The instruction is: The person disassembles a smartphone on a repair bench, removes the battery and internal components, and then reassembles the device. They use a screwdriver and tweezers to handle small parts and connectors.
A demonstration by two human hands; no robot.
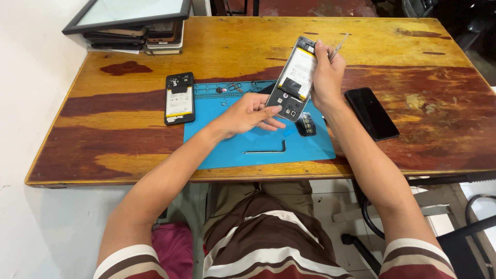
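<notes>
I hold an opened phone [295, 77] above the blue work mat [232, 147], its back cover off so the white battery and circuit board show. My left hand [248, 113] grips its lower end with fingertips. My right hand [326, 75] supports its upper right edge and also holds thin metal tweezers [339, 46] that point up and away. A small black part [306, 124] lies on the mat just below the phone.
A second opened phone [179, 98] lies left of the mat. A black phone [371, 113] lies screen up to the right. A bent metal tool [266, 150] rests on the mat. Stacked phones and a framed panel [135, 26] sit at the table's far left corner.
</notes>
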